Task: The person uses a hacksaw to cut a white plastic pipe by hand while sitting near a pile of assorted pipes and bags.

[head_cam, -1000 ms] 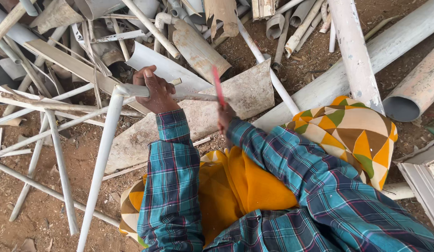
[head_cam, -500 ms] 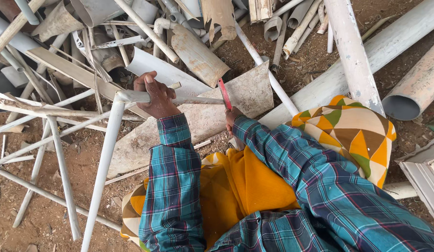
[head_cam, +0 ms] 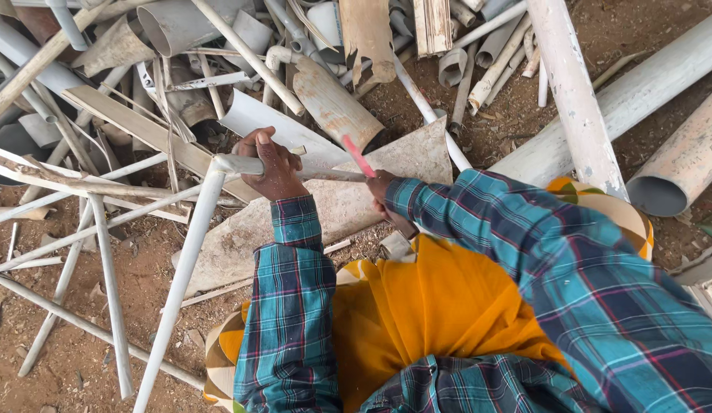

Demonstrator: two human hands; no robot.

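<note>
white plastic pipe (head_cam: 189, 252) matt, dusty; red blade (head_cam: 358, 156) smooth; plaid sleeve (head_cam: 291, 306) cloth; ground (head_cam: 50, 367) rough dirt.

No packages, labels, signs or screens in view anywhere among the scrap; nothing printed visible on any surface.

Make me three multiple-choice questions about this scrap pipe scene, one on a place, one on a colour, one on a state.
1. Where is the left hand?
A. on the thin white pipe
B. on the ground
C. on the wide grey pipe

2. What colour is the thin blade at the right hand?
A. green
B. pink-red
C. black

3. How does that blade meet the pipe?
A. lies beside it
B. crosses it
C. hangs far above

Answers: 1 A, fingers wrap the pipe near its bend; 2 B, it shows pink-red; 3 B, the blade angles across the pipe.
</note>
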